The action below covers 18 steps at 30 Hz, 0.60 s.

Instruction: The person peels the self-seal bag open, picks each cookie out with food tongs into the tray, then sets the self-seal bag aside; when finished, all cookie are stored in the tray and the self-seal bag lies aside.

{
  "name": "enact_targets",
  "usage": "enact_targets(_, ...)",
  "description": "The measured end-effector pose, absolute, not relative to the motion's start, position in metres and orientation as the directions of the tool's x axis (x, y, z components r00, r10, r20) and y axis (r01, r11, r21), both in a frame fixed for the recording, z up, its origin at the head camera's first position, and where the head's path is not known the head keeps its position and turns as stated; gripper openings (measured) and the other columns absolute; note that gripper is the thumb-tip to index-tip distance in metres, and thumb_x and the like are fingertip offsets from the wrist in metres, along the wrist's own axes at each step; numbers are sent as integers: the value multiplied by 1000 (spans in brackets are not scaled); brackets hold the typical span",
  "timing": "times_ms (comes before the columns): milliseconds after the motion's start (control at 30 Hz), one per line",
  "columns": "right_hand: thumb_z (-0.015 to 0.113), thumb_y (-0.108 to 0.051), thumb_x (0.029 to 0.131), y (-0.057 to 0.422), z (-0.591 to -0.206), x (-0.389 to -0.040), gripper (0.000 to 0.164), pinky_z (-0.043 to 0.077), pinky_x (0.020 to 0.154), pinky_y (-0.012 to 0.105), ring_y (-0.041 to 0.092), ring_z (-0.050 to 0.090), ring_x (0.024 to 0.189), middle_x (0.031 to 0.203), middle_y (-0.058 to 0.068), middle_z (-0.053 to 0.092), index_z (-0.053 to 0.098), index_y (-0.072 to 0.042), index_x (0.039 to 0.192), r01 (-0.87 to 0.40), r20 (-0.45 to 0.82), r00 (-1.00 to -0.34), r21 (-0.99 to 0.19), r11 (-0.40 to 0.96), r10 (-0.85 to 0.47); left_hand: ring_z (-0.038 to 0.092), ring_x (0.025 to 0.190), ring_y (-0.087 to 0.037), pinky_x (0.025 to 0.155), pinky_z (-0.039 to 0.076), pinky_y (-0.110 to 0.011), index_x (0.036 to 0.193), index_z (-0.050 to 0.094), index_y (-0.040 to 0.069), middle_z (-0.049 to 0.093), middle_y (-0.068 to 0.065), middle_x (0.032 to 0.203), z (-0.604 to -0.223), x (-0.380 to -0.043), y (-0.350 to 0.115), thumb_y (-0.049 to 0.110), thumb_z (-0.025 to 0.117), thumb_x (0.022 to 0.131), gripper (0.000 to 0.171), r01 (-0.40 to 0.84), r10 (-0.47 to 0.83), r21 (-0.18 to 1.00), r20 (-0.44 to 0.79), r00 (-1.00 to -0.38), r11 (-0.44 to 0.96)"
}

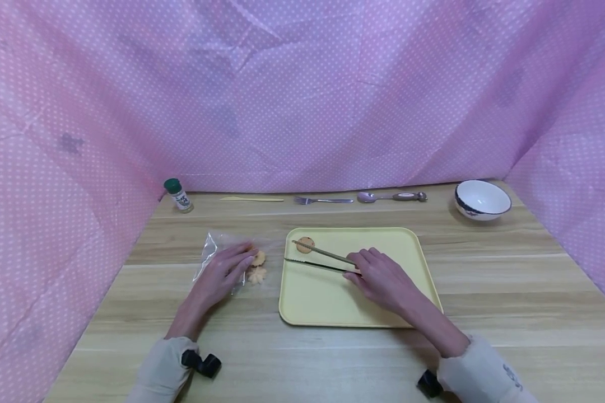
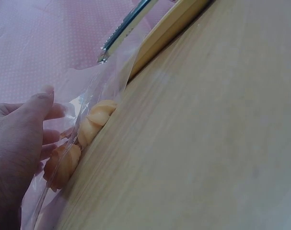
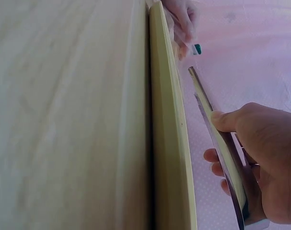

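My left hand point(image 1: 228, 267) rests on a clear plastic bag point(image 1: 209, 252), beside pale ridged cookies point(image 1: 256, 274) in it. Up close in the left wrist view, the hand's point(image 2: 20, 139) fingers lie loosely against the film near two cookies point(image 2: 63, 165). My right hand point(image 1: 383, 278) grips metal tongs point(image 1: 327, 254) above a pale yellow tray point(image 1: 358, 313). The tongs' two arms are spread apart. One arm crosses over a round, dark-flecked cookie point(image 1: 305, 244) at the tray's upper left. From the right wrist, thumb and fingers are seen around the tongs point(image 3: 222, 148).
Along the back of the table lie a pale knife point(image 1: 252, 199), a fork point(image 1: 322, 200) and a spoon point(image 1: 367, 197) with a dark handle. A green-capped shaker point(image 1: 178, 195) stands back left, a white bowl point(image 1: 483, 198) back right. Pink dotted cloth point(image 1: 302, 101) hangs behind.
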State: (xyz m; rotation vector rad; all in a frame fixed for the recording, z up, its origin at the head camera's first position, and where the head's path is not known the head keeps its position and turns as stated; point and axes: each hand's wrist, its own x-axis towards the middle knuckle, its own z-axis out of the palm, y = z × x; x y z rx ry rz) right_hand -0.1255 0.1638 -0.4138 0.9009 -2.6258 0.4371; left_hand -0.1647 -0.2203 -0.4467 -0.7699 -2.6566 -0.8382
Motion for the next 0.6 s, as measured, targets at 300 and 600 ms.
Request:
enact_targets(300, 81, -19, 93, 147, -414, -126, 31, 55, 71, 36, 24, 60, 85, 97, 8, 68, 68, 1, 113, -678, 414, -702, -142, 721, -579, 53, 135, -40, 112, 39, -60, 133, 71, 7, 59, -15, 145, -447, -166, -221, 14, 62, 105, 30, 572, 417, 456, 399, -816, 682)
enact_targets(600, 78, -22, 95, 131, -411, -127, 31, 56, 75, 35, 25, 62, 88, 98, 8, 69, 69, 1, 114, -683, 379, -701, -112, 722, -605, 52, 136, -39, 113, 38, -59, 134, 70, 7, 58, -15, 147, -445, -165, -221, 16, 61, 106, 31, 575, 427, 458, 392, -815, 678)
